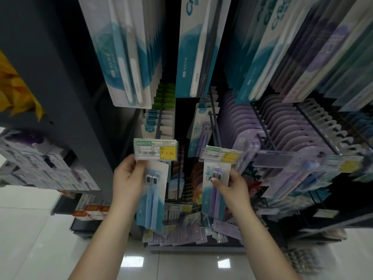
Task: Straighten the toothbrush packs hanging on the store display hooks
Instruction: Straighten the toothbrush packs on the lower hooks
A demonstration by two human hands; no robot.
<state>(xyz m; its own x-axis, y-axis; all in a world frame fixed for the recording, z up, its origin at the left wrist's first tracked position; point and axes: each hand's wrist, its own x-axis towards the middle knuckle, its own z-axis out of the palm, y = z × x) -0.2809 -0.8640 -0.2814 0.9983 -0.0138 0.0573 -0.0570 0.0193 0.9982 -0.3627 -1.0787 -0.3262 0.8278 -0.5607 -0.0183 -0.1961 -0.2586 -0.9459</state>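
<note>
I look down a store display of hanging toothbrush packs. My left hand (129, 176) grips the left edge of a blue toothbrush pack (154, 197) that hangs under a price tag (155, 149) at the hook's front. My right hand (232, 186) pinches a purple toothbrush pack (215, 190) near its brush heads, below a second, tilted price tag (221, 154). Both packs hang roughly upright at the front of their hooks. Behind the blue pack a row of packs (159, 122) lines the hook.
Larger teal and white packs (129, 53) hang overhead on upper hooks. Rows of purple packs (282, 126) on long hooks fill the right side. Lower hooks hold more packs (181, 235) above the glossy white floor (40, 239). A dark shelf upright (66, 77) stands at the left.
</note>
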